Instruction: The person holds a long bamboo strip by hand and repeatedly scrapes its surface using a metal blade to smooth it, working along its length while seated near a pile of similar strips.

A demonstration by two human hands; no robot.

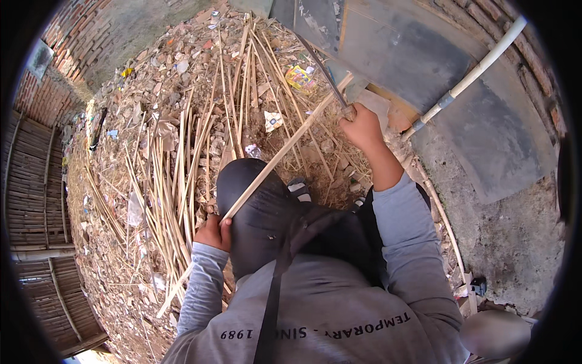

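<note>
A long, pale bamboo strip (284, 150) slants across my dark-clad knee (239, 176). My left hand (213, 233) is closed round its lower part, and the strip's tail passes below that hand toward the ground. My right hand (364, 128) is closed on the handle of a long knife (316, 62); the fingers mostly hide the handle. The dark blade points up and to the left, crossing close to the strip's far end. Whether the edge touches the strip I cannot tell. Left of my knee, many loose bamboo strips (173, 194) lie on the ground.
More strips (245, 79) fan out ahead over rubble and litter (151, 79). To the right, grey panels (406, 48) lean near a pale pipe (467, 79). A woven bamboo wall (36, 182) stands at the left, brick walls (79, 36) behind. My sandalled foot (299, 190) shows below.
</note>
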